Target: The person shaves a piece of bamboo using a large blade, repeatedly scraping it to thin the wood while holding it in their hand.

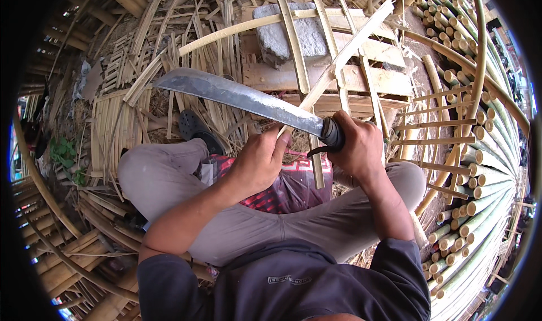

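Observation:
My right hand (361, 146) is wrapped round the dark handle of a machete (240, 100). Its long, broad blade points to the left, above my lap. My left hand (257, 162) is closed on the near end of a split bamboo strip (355, 43), just below the blade. The strip slants up and to the right, over a rough lattice of other bamboo slats (292, 42). The blade passes across the strip close to my left fingers; whether it touches cannot be made out. A red and black printed cloth (282, 188) lies between my bent legs.
A grey stone block (302, 36) rests on wooden boards (384, 78) ahead. Stacked bamboo poles (485, 191) line the right side, with a slatted bamboo piece (435, 121) before them. Split bamboo (113, 135) litters the left, near a dark clog (197, 130).

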Demonstrator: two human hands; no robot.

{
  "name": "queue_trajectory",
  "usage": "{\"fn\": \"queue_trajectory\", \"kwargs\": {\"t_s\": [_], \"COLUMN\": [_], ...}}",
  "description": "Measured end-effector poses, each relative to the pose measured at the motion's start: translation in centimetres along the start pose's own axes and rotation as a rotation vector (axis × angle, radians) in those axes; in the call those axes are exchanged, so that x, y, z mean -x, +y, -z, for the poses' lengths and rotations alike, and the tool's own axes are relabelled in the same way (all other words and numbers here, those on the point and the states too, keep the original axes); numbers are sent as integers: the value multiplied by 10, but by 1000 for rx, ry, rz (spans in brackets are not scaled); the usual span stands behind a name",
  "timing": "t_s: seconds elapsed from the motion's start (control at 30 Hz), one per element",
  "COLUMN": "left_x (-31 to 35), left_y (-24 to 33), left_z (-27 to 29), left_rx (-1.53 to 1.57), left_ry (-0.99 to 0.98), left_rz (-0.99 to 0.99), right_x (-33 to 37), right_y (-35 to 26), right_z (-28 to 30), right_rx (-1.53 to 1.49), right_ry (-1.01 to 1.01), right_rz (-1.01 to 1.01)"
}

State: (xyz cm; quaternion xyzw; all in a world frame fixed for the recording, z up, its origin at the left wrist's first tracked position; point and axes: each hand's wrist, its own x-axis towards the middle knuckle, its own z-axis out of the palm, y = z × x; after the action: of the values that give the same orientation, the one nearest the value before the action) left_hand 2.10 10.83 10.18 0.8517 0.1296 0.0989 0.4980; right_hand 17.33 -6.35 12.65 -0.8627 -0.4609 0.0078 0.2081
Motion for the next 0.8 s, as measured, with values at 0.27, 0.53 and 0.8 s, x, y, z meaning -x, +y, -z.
{"fn": "queue_trajectory", "kwargs": {"t_s": [0.27, 0.53, 0.8], "left_x": [0, 0, 6], "left_y": [5, 13, 29], "left_z": [3, 8, 20], "left_rx": [-57, -127, -224], "left_ry": [-24, -2, 58], "left_rz": [26, -30, -79], "right_x": [-4, -4, -3], "right_y": [9, 18, 31], "right_z": [4, 9, 27], "right_rx": [88, 163, 239], "right_ry": [110, 177, 300], "right_rz": [29, 14, -11]}}
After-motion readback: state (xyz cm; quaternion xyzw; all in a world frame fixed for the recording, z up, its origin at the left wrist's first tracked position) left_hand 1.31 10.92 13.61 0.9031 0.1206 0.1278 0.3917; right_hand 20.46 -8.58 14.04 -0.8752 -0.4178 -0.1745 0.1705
